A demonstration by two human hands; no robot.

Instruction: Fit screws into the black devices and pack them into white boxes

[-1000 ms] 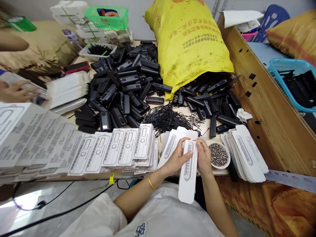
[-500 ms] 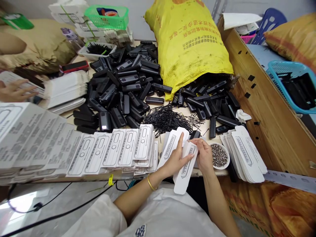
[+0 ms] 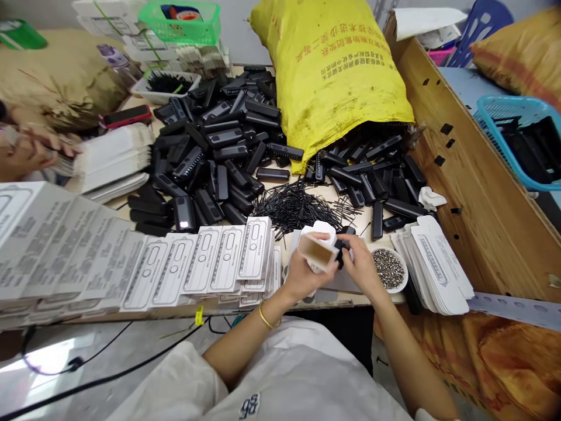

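My left hand (image 3: 302, 273) is wrapped round a small white cardboard box (image 3: 317, 251). The box is popped open, and its brown inside faces up toward me. Just right of its open end, my right hand (image 3: 362, 266) has its fingers closed on a black oblong device (image 3: 340, 252), which they partly cover. Behind the hands lie more white cartons, mostly hidden. Close to my right wrist is a white bowl of small metal parts (image 3: 388, 270). Beyond my hands spreads a heap of thin black strips (image 3: 298, 204).
Upright printed boxes (image 3: 223, 257) line the table's front left. Flat cartons (image 3: 438, 269) are stacked at right, beside a wooden board (image 3: 473, 158). Black devices (image 3: 228, 137) pile up at the back, near a yellow sack (image 3: 337, 76). Another person's hands (image 3: 30, 149) work at far left.
The flat carton in my left hand is now opened into a box with its mouth upward. My right hand has left the carton and taken hold of a black device beside it.
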